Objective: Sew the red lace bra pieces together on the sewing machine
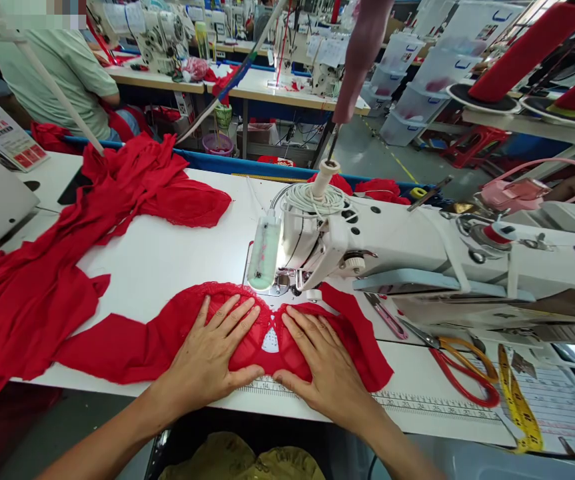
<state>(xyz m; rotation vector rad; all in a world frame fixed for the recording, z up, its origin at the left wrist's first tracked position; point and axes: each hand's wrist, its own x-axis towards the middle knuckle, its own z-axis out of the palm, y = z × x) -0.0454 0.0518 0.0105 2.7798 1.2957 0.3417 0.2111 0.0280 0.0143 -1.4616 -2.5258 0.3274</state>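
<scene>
A red bra [142, 343] with lace along its upper edge lies spread on the white sewing table, in front of the machine's needle area. My left hand [210, 353] rests flat on one cup, fingers spread. On the other cup lies my right hand [324, 363], also flat with its fingers apart. Between the two hands a small gap at the bra's centre shows the white surface beneath. The sewing machine [392, 233] stands just beyond, with its presser foot area lit. A printed ruler strip [432, 403] runs along the table's front edge, partly hidden by the bra and my hands.
Scissors [487, 393] with red and orange handles, pink-handled thread snips [392, 320] and a yellow tape measure [517, 407] lie on the right. Red fabric [32, 307] is heaped on the left. Red thread cones [522, 57] stand upper right. A co-worker [57, 80] sits beyond the table.
</scene>
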